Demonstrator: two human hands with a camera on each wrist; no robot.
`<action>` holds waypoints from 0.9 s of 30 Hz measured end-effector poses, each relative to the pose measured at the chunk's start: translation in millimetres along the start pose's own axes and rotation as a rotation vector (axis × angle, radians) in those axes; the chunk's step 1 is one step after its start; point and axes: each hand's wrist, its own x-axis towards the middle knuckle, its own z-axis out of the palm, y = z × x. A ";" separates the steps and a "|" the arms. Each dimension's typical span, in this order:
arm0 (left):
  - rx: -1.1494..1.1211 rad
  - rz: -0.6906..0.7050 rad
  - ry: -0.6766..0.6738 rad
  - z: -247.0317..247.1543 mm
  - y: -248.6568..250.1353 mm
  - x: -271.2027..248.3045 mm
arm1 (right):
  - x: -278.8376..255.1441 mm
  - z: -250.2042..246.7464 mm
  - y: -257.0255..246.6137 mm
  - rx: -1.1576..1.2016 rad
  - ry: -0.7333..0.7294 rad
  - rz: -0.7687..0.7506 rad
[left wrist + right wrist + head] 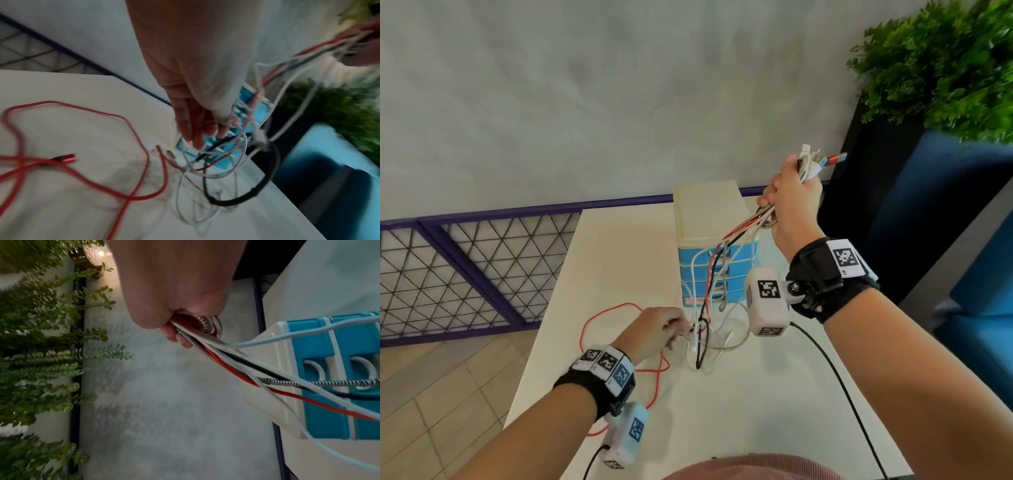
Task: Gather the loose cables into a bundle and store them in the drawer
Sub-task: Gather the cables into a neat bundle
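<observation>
My right hand is raised above the table and grips a bunch of cables in its fist. Their plugs stick out above the fist. Red, black, white and metal-braided strands hang down in front of a cream drawer unit with blue drawers. Low by the table, my left hand holds those strands at its fingertips; blur hides the exact grip. A long red cable with a red plug lies looped on the white table.
A purple mesh railing runs beyond the table's left and far edges. A green plant and a blue seat stand to the right. The black lead of the wrist camera crosses the table's right side.
</observation>
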 end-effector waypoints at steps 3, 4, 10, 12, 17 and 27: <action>-0.149 -0.311 0.113 -16.1 -39.6 -7.9 | 9.0 -6.9 -13.5 0.042 0.059 -0.036; -0.205 -0.444 0.133 -21.1 -51.1 -10.2 | 11.4 -8.8 -16.9 0.055 0.073 -0.041; -0.566 -0.957 0.363 -33.4 -88.4 -19.6 | 10.6 -8.9 -17.9 0.086 0.082 -0.006; -0.542 -0.983 0.345 -39.7 -99.1 -25.9 | 8.5 -7.5 -15.9 0.085 0.078 -0.008; -0.043 -0.794 0.290 -46.4 -90.9 -31.6 | 5.6 -3.8 -11.6 0.073 0.065 -0.010; -0.438 -0.586 0.075 -46.3 -47.3 -20.7 | -0.3 2.1 -1.1 -0.001 0.013 0.067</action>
